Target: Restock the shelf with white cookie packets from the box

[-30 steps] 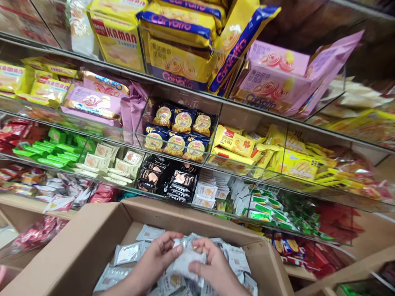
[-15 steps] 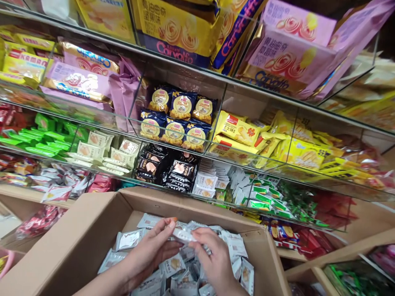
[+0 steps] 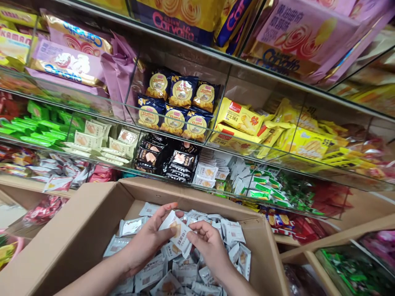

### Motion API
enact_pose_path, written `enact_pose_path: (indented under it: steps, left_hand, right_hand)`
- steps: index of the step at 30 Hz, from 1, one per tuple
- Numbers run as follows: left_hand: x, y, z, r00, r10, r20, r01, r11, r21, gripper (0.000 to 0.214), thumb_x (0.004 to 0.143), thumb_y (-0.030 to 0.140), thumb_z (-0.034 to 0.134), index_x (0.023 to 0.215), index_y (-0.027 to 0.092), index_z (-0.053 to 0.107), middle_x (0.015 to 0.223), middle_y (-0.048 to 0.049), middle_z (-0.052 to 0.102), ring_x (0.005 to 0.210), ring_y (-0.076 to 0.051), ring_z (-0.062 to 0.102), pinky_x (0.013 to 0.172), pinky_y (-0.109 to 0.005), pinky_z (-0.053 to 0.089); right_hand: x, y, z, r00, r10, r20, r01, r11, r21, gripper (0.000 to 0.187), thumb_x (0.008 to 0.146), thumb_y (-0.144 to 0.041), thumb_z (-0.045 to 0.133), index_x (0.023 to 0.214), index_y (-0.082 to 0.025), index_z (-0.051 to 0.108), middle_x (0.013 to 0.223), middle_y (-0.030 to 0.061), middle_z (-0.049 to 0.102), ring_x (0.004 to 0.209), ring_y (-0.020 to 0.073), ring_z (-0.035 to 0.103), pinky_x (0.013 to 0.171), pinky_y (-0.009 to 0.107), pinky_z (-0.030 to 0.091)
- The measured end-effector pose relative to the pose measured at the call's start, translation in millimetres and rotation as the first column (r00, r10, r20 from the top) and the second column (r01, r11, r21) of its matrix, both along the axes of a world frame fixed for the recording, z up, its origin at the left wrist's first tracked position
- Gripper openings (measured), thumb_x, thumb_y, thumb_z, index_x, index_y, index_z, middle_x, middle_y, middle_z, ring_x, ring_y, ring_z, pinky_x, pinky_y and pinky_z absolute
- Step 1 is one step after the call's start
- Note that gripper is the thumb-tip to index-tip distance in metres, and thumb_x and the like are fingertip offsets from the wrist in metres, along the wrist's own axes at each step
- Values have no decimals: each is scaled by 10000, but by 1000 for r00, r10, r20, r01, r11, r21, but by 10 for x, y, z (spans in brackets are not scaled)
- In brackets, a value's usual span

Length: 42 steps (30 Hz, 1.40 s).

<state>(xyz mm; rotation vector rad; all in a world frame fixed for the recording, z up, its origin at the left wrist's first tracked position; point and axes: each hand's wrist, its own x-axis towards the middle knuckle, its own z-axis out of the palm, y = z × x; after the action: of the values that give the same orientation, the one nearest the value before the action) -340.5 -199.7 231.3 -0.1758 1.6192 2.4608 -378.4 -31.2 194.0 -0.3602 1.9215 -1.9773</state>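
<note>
Between my two hands is a small white snack packet, its printed front turned up toward me. My left hand has its thumb on the packet's left part with the fingers behind it. The thumb and fingers of my right hand pinch the packet's right edge. Both hands are over an open cardboard box. Many similar white packets lie loosely heaped inside the box, partly hidden by my hands and forearms.
Behind the box rise glass-fronted shelves holding blue cookie packs, yellow packs, black packets and a row of white packets. Large purple packs sit higher up. Wooden bins with wrapped sweets stand at the right.
The packet has turned from nearly edge-on to showing its printed front. My left fingers have lifted and spread somewhat. The view has tilted slightly, and the shelves appear higher.
</note>
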Motion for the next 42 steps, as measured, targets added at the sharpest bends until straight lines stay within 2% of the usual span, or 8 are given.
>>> enact_pose_path:
  steps: [5, 11, 19, 26, 30, 34, 38, 42]
  left_hand:
    - [-6, 32, -71, 990, -128, -57, 105, 948, -302, 522, 679, 345, 645, 1105, 205, 379, 901, -31, 590, 819, -182, 547, 696, -271, 429]
    - [46, 56, -59, 930, -350, -110, 193, 722, -664, 487, 659, 162, 560, 1098, 237, 364, 918, 7, 635, 901, -184, 552, 835, -270, 391]
    - [106, 81, -146, 918, -390, -67, 271, 743, -612, 651, 673, 204, 582, 1242, 265, 272, 965, -1, 609, 913, -192, 531, 841, -268, 382]
    - [113, 44, -243, 940, -331, -81, 162, 644, -748, 636, 702, 236, 562, 1291, 278, 324, 619, 63, 483, 630, -136, 453, 616, -203, 370]
    - [135, 39, -276, 924, -350, -153, 113, 633, -766, 603, 727, 253, 562, 1282, 337, 342, 766, 24, 596, 706, -167, 528, 680, -237, 414]
    - [40, -109, -108, 923, -282, -262, -33, 620, -784, 484, 790, 353, 506, 1256, 314, 382, 1001, -19, 625, 849, -186, 584, 774, -255, 446]
    - [-155, -477, 158, 828, -210, -521, -449, 309, -838, 329, 777, 393, 508, 1070, 249, 554, 1049, -39, 625, 975, -218, 557, 873, -291, 414]
    - [-268, -811, 245, 798, -250, -549, -589, -122, -799, 310, 836, 342, 394, 1051, 190, 557, 1106, -76, 578, 1059, -264, 486, 922, -418, 365]
  right_hand:
    - [-2, 35, -7, 996, 65, -63, -62, 997, 52, 285, 644, -359, 700, 782, -148, 566, 704, -1, 558, 629, 100, 486, 580, 221, 369]
    - [17, 37, 22, 983, 183, -30, -179, 978, 103, 442, 602, -366, 730, 987, -193, 599, 862, 10, 551, 591, 75, 457, 528, 205, 351]
    - [50, 81, 147, 961, 208, -180, -160, 955, 249, 125, 688, -268, 646, 744, -161, 612, 697, -22, 544, 613, 89, 475, 570, 196, 363]
    - [-33, 239, 338, 946, 213, -242, -134, 942, 307, 270, 673, -231, 626, 937, -185, 588, 773, -15, 578, 612, 92, 485, 543, 188, 366]
    - [0, 258, 519, 857, 350, -379, -130, 857, 499, 193, 714, -199, 597, 900, -220, 646, 793, -13, 626, 719, 128, 534, 660, 221, 391]
    - [-102, 480, 686, 867, 219, -448, 54, 851, 522, 126, 768, -253, 552, 852, -202, 632, 820, 9, 620, 772, 154, 552, 688, 241, 413]
    - [-405, 838, 882, 788, -130, -601, 424, 822, 379, 327, 816, -344, 476, 1093, -174, 521, 902, 58, 622, 744, 161, 579, 642, 250, 447]
    - [-769, 921, 1045, 528, -57, -847, 731, 540, 419, 297, 832, -289, 435, 1089, -172, 529, 954, 85, 622, 815, 190, 588, 715, 285, 442]
